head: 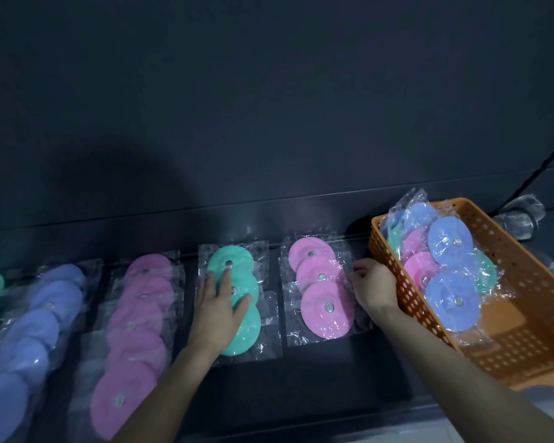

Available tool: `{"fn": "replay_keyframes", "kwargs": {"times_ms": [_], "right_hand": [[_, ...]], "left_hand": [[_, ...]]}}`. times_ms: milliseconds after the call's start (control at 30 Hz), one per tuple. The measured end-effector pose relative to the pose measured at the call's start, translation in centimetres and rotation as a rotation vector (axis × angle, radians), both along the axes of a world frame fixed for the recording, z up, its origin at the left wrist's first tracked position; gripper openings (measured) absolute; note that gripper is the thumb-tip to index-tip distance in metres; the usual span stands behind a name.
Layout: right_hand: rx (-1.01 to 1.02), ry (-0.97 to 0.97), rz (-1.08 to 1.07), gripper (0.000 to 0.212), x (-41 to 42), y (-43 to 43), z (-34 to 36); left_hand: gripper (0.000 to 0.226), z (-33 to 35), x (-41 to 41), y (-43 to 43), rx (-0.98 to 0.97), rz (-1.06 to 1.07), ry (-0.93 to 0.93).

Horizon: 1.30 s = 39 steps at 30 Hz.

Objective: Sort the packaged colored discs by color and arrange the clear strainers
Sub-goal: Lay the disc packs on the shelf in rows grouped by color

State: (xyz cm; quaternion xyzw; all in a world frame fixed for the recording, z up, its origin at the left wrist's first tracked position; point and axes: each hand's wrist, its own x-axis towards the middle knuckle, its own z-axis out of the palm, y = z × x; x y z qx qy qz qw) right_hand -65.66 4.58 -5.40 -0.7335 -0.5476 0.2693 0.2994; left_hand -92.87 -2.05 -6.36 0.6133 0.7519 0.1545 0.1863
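Head view: the left hand (219, 302) lies flat, fingers spread, pressing on the green discs (240, 337). The right hand (373, 286) curls its fingers at the wrapper edge of the pink discs (325, 306) beside the orange basket (525, 330); whether it pinches is unclear. The clear strainers (518, 219) sit behind the basket.

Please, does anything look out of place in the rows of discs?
Yes. The long pink row and the short pink row lie apart, with the green row between them under the left hand; one color is split.
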Motion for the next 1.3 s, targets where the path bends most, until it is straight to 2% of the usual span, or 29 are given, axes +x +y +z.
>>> {"fn": "replay_keyframes", "kwargs": {"times_ms": [100,200,300,367,533,633,733,867,1000,1200,1300], "right_hand": [[0.001,-0.029,0.025,0.02,-0.1,-0.4,0.4],[0.058,-0.103,0.043,0.028,-0.2,-1.4,0.9],[0.109,-0.18,0.085,0.025,-0.6,-2.4,1.3],[0.095,-0.178,0.102,0.023,-0.9,-2.9,1.4],[0.09,-0.172,0.106,0.02,-1.3,-4.2,2.1],[0.161,-0.166,0.143,0.017,-0.8,-4.7,3.5],[0.24,-0.141,0.121,0.032,0.3,-5.4,5.4],[0.289,-0.16,0.075,0.027,3.4,-5.7,7.4],[0.178,-0.212,0.006,0.026,8.0,-5.7,8.0],[-0.2,-0.322,-0.051,0.04,14.0,-5.1,7.6],[-0.33,-0.409,-0.007,0.033,15.4,-4.6,7.9]], "left_hand": [[0.07,0.3,-0.2,0.0,0.046,-0.005,-0.029],[0.08,0.7,-0.5,-0.2,0.07,0.081,-0.043],[0.093,0.9,-1.0,-0.3,0.012,0.156,-0.175],[0.093,0.9,-1.3,-0.4,0.009,0.138,-0.226],[0.079,1.7,-0.9,-0.7,0.108,0.108,-0.147],[0.06,2.8,-0.1,0.0,0.226,-0.014,-0.137],[0.054,4.3,2.1,1.0,0.218,-0.117,-0.157],[0.043,5.9,6.3,2.2,0.225,-0.31,-0.163],[0.042,6.9,10.9,2.8,0.212,-0.409,-0.2],[0.04,8.5,17.8,4.1,0.269,-0.523,-0.21],[0.037,9.0,21.0,5.0,0.281,-0.57,-0.205]]}}
